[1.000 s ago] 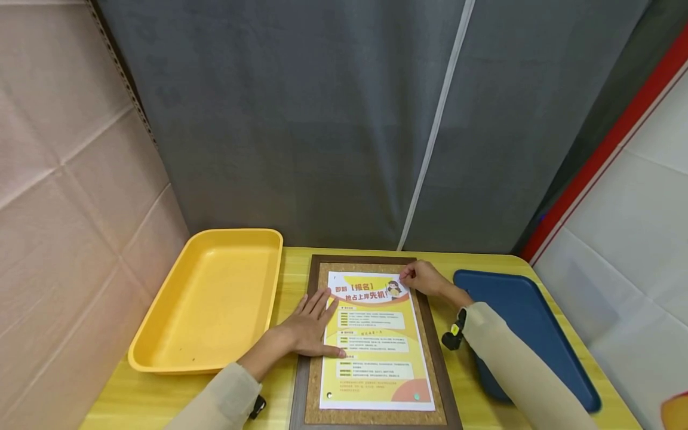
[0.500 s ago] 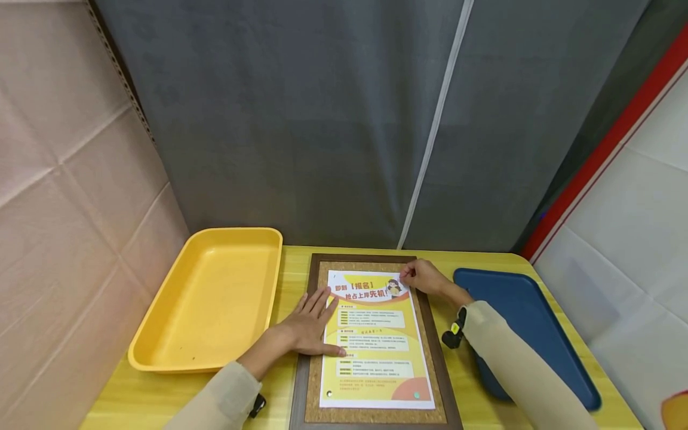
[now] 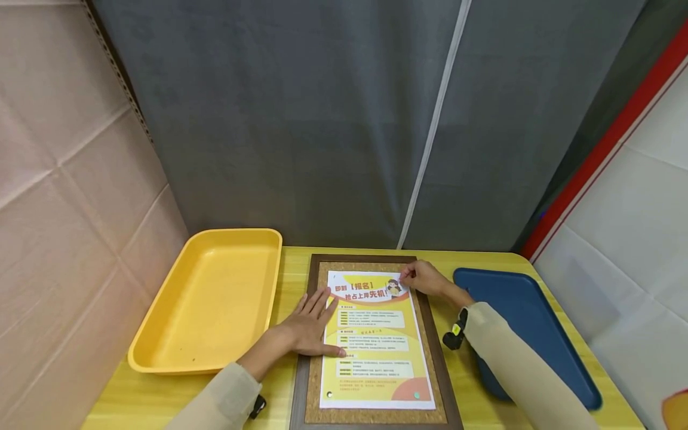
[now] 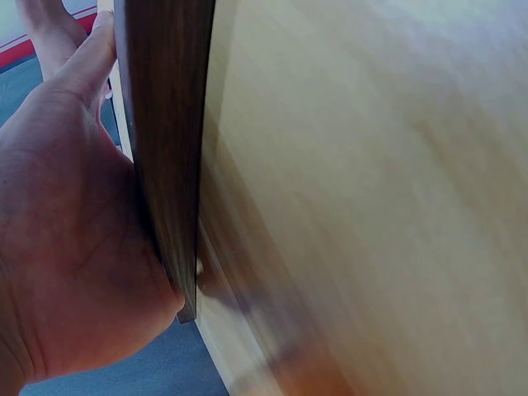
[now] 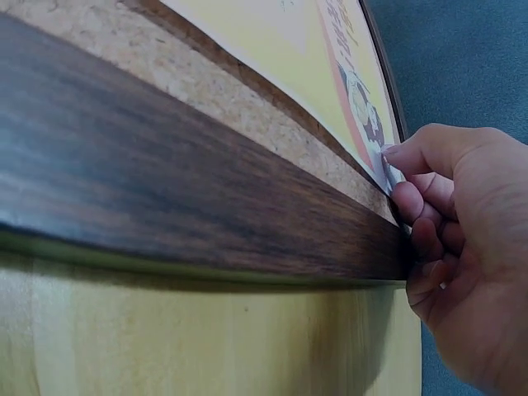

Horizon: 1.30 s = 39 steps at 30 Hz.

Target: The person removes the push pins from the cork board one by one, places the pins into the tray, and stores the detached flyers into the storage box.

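Observation:
A yellow and white printed poster (image 3: 371, 358) lies on a cork board (image 3: 387, 417) with a dark wooden frame (image 3: 446, 382). Round tacks sit in its lower left corner (image 3: 329, 394) and lower right corner (image 3: 416, 395); a small mark shows at the upper left. My left hand (image 3: 309, 328) rests flat with spread fingers across the poster's left edge and the frame. At the poster's top right corner, my right hand (image 3: 424, 278) pinches a small pale thing (image 5: 388, 152) between thumb and forefinger, its other fingers curled by the frame. The fingertips mostly hide what is held.
A yellow tray (image 3: 215, 298) stands left of the board on the wooden table (image 3: 292, 269). A dark blue tray (image 3: 516, 298) lies to the right, partly under the right forearm. A grey curtain (image 3: 295, 149) hangs behind; pale side walls enclose both sides.

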Each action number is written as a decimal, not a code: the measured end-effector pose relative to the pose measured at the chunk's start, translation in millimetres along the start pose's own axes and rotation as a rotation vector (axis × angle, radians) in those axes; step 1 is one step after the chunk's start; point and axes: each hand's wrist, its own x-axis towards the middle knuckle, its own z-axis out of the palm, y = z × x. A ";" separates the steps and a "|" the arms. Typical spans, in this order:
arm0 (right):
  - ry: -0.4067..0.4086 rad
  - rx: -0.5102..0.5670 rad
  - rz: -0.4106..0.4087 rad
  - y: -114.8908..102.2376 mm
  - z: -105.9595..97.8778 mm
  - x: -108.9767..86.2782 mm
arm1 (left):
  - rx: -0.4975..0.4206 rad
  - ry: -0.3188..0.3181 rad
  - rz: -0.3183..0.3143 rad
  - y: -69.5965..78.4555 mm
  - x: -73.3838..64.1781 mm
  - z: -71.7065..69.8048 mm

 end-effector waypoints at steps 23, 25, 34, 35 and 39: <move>0.040 0.149 0.081 13.4 -3.7 -3.6 | -0.034 0.020 0.035 -2.0 0.3 2.2; 0.041 0.163 0.101 13.0 -5.6 -5.0 | -0.035 0.020 0.036 -1.8 0.5 1.9; 0.038 0.192 0.154 13.4 -15.9 -11.4 | 0.001 0.009 0.008 0.1 2.9 2.6; 0.034 0.192 0.157 13.6 -16.9 -12.5 | 0.002 0.009 0.008 0.3 2.9 2.5; 0.019 0.188 0.150 14.4 -21.3 -16.8 | 0.002 0.008 0.006 1.4 2.9 2.2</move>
